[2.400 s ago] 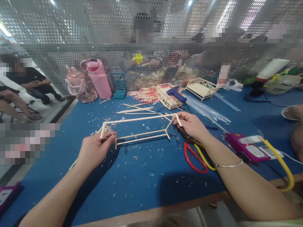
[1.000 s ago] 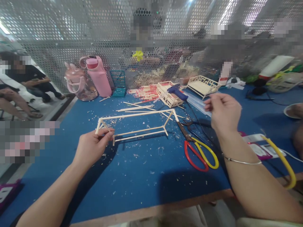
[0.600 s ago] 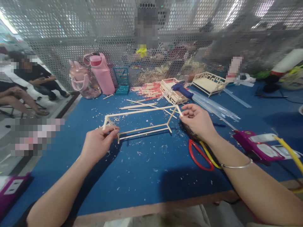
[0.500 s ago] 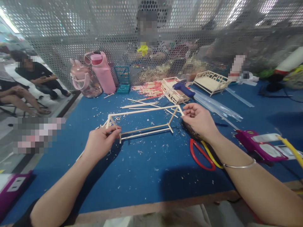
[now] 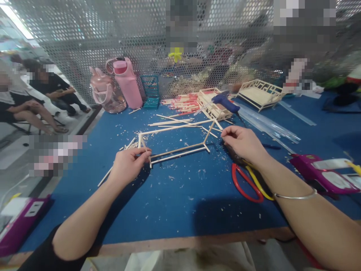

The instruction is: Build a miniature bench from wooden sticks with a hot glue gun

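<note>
My left hand point(image 5: 130, 164) pinches the left end of an open frame of thin wooden sticks point(image 5: 177, 153), with thumb and fingertips around a corner post. At the frame's other end, my right hand point(image 5: 244, 144) has its fingers pinched at the tip of a short slanting stick. Both long sides of the frame run between the hands, just above or on the blue table; I cannot tell which. Under my right wrist lie scissors with red and yellow handles point(image 5: 248, 184), their blades partly hidden by the hand. Loose sticks point(image 5: 172, 122) lie behind the frame.
A blue glue gun point(image 5: 225, 102) leans on a small stick-built piece point(image 5: 210, 107); another point(image 5: 261, 94) stands to its right. Clear glue sticks point(image 5: 267, 124), a purple device point(image 5: 324, 173) and pink bottles point(image 5: 128, 84) are around. Perforated metal closes the back. People sit at left.
The view has shifted slightly, so most things appear further right and higher. Both hands stay at the ends of the stick frame, which has hardly moved.
</note>
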The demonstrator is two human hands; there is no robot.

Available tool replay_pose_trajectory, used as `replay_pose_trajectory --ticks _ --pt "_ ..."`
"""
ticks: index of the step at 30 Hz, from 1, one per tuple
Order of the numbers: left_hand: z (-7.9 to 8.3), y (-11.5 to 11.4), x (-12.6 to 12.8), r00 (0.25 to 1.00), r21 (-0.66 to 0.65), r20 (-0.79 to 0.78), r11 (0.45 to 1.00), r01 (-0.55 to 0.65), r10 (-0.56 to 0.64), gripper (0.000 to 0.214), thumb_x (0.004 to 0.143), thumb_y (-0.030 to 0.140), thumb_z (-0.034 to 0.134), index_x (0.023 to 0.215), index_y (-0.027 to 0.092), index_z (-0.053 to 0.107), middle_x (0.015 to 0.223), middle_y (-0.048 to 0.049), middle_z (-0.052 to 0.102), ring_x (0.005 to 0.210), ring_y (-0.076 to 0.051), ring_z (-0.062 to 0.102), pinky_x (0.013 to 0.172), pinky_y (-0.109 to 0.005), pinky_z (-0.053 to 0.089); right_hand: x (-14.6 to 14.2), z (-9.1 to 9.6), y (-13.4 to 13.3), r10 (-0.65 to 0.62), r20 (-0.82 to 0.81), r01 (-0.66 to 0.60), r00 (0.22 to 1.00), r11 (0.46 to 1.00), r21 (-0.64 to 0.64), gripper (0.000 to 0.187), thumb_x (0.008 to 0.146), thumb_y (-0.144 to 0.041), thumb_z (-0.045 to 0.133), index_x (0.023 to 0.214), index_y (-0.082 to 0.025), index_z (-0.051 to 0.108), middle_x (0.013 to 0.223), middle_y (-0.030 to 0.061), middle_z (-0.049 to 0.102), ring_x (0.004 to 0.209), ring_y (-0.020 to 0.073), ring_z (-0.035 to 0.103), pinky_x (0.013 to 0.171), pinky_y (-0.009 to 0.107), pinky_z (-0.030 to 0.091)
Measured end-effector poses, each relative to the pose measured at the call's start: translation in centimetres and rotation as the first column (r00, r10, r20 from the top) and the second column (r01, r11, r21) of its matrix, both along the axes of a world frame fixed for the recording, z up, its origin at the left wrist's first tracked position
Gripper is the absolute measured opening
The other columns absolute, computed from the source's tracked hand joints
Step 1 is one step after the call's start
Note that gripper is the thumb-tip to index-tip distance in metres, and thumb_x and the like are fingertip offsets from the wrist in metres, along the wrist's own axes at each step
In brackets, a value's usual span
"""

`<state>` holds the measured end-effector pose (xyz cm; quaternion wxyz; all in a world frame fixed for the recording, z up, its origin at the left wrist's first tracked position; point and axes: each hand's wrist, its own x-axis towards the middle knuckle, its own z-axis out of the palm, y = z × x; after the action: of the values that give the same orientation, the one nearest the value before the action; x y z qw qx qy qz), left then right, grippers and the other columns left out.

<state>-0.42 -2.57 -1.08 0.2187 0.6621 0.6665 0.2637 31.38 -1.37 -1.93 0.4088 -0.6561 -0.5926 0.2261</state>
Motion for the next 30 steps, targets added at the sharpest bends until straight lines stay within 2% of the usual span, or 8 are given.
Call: replay_pose_trajectory --ticks 5,13,17,20,23,25,28,30 --pt "0.0 -0.1 0.1 1.000 0.001 -0.017 1.000 -0.004 0.004 0.032 0.073 0.043 0.055 0.087 0.022 0.075 0.068 -0.0005 0.074 0.061 -0.019 0.067 0.062 -0.027 0.053 0.2 -0.6 0.4 0.017 0.006 -0.017 1.000 1.000 0.025 0.002 0.063 -0.020 0.054 0.062 -0.020 0.057 0.055 -0.0035 0.054 0.052 0.0120 0.049 0.056 0.026 0.038" --pt "0.2 -0.2 0.1 1.000 0.024 -0.009 1.000 0.017 -0.017 0.028 0.072 0.043 0.056 0.078 0.023 0.075 0.071 -0.0007 0.075 0.058 -0.019 0.066 0.060 -0.028 0.053 0.8 -1.4 0.8 -0.015 0.061 0.009 0.998 0.996 0.084 0.013 0.069 -0.016 0.047 0.064 -0.023 0.058 0.042 -0.0056 0.045 0.040 0.0131 0.041 0.045 0.027 0.032" --pt "0.2 -0.1 -0.1 1.000 0.063 0.005 0.998 0.025 -0.025 0.028 0.072 0.043 0.055 0.072 0.023 0.075 0.078 -0.0012 0.076 0.059 -0.018 0.065 0.061 -0.028 0.053 1.1 -1.6 0.8 -0.010 0.125 -0.003 0.992 0.994 0.108 0.014 0.072 -0.021 0.052 0.072 -0.023 0.066 0.045 -0.0047 0.050 0.042 0.0132 0.043 0.047 0.027 0.033" --pt "0.3 -0.1 -0.5 0.999 0.101 0.044 0.995 -0.020 0.016 0.033 0.074 0.046 0.054 0.082 0.022 0.075 0.073 -0.0017 0.075 0.060 -0.018 0.066 0.061 -0.027 0.052 1.3 -1.9 0.9 0.026 0.175 -0.041 0.984 0.996 0.082 0.014 0.074 -0.025 0.056 0.076 -0.022 0.069 0.050 -0.0033 0.057 0.045 0.0138 0.047 0.049 0.027 0.036" --pt "0.5 0.1 -0.9 0.992 0.117 0.105 0.989 -0.089 0.076 0.038 0.075 0.048 0.055 0.091 0.021 0.074 0.069 -0.0019 0.073 0.059 -0.018 0.065 0.059 -0.027 0.051 0.8 -2.1 0.8 0.124 0.201 -0.125 0.972 0.992 -0.005 0.021 0.076 -0.016 0.050 0.078 -0.022 0.070 0.057 -0.0016 0.064 0.051 0.0149 0.055 0.054 0.028 0.042" --pt "0.7 0.1 -1.1 0.986 0.125 0.135 0.986 -0.111 0.094 0.037 0.074 0.048 0.056 0.090 0.020 0.074 0.070 -0.0020 0.073 0.058 -0.017 0.064 0.057 -0.026 0.051 -0.5 -1.9 0.8 0.244 0.256 -0.239 0.935 0.970 -0.052 0.027 0.076 -0.010 0.049 0.082 -0.021 0.072 0.068 0.0009 0.070 0.061 0.0164 0.062 0.062 0.028 0.045" --pt "0.8 0.2 -1.2 0.982 0.131 0.162 0.984 -0.120 0.098 0.034 0.074 0.046 0.057 0.089 0.020 0.074 0.069 -0.0016 0.073 0.058 -0.016 0.064 0.057 -0.025 0.052 -3.3 -1.5 1.3 0.407 0.403 -0.417 0.820 0.906 -0.068 0.021 0.078 -0.016 0.057 0.088 -0.022 0.074 0.085 0.0045 0.073 0.078 0.0199 0.065 0.074 0.031 0.047" --pt "0.9 0.2 -1.2 0.976 0.124 0.193 0.984 -0.130 0.105 0.032 0.074 0.044 0.058 0.088 0.020 0.074 0.069 -0.0014 0.073 0.061 -0.017 0.066 0.058 -0.024 0.053 -5.2 -1.4 2.1 0.428 0.453 -0.448 0.782 0.891 -0.069 0.019 0.079 -0.022 0.060 0.092 -0.023 0.074 0.084 0.0046 0.073 0.078 0.0200 0.066 0.075 0.032 0.047"
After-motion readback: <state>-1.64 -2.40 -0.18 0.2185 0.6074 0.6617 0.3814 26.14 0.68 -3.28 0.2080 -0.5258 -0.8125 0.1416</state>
